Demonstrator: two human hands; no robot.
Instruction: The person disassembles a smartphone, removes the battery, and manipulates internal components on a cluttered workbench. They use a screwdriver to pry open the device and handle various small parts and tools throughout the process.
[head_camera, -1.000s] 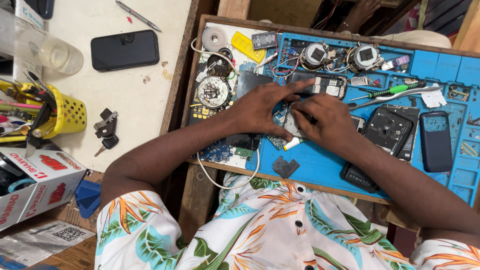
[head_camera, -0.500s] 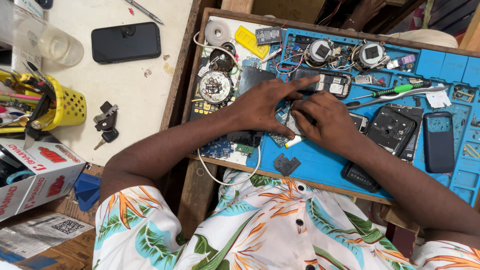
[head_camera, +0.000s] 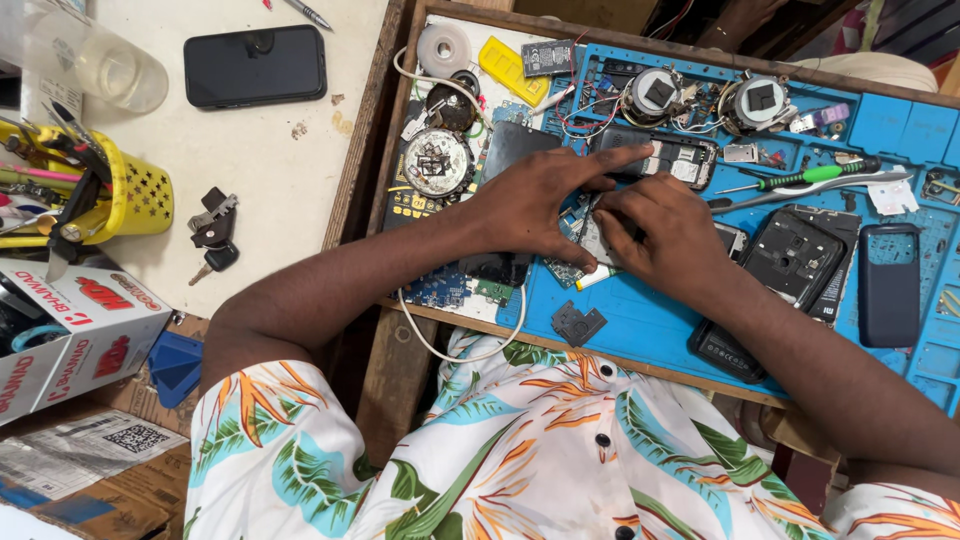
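Circuit board (head_camera: 590, 240) between both hands (head_camera: 600, 215)

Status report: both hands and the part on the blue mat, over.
Left hand and right hand both pinching a small circuit board. Board low over blue mat. Green screwdriver lies apart, nothing blocking.

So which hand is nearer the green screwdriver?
Right. The right hand works at the circuit board, just left of the green screwdriver; the left hand lies farther left, beyond it.
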